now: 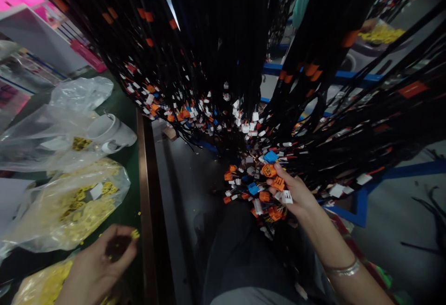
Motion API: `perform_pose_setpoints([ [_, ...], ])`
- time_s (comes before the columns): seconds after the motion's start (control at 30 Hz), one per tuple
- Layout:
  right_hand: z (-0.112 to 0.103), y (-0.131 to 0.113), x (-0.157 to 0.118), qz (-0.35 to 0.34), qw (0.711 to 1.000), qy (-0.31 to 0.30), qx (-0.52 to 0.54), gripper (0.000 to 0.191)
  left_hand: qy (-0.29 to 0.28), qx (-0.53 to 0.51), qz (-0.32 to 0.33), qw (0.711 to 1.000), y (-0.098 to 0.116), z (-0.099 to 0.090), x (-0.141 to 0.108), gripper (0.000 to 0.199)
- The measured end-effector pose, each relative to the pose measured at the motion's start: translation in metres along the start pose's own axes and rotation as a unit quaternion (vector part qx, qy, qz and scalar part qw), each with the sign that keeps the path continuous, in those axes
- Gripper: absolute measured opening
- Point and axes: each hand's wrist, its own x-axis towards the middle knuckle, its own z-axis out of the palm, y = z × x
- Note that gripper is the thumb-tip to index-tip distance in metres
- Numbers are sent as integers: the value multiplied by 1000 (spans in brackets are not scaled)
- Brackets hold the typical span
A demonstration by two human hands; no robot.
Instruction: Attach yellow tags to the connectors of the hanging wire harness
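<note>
My left hand is over the green table's edge at the lower left, fingertips pinched on a small yellow part. My right hand holds a bunch of cable connectors near the centre. An orange connector lies by its thumb, a blue connector sits just above, and a white connector shows at its fingers. Black cables hang down from above, ending in many white, orange and blue connectors. Beside my left hand lies a clear plastic bag of yellow parts.
A white mug and another plastic bag stand farther back on the green table. Blue frame bars are at the right. A bowl of yellow parts is at the upper right. My legs are below.
</note>
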Motion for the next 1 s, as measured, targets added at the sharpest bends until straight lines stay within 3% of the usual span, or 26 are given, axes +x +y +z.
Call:
perform_pose_setpoints([
  [0.13,12,-3,0,-1,998,21,59,23,-58,-135,62,987,80,5,10,27],
  [0.3,20,-3,2,-9,993,21,113,16,-136,-263,237,925,161,42,17,13],
  [0.47,20,-3,7,-13,990,-6,137,12,-72,-307,332,889,219,83,23,10],
  [0.67,18,-2,10,16,983,-49,174,13,-20,-302,339,891,248,112,24,12],
  [0.87,17,-2,11,17,975,-105,196,15,33,-265,357,895,255,126,22,18],
  [1.0,15,-1,12,26,970,-109,215,12,81,-219,393,890,255,132,21,23],
])
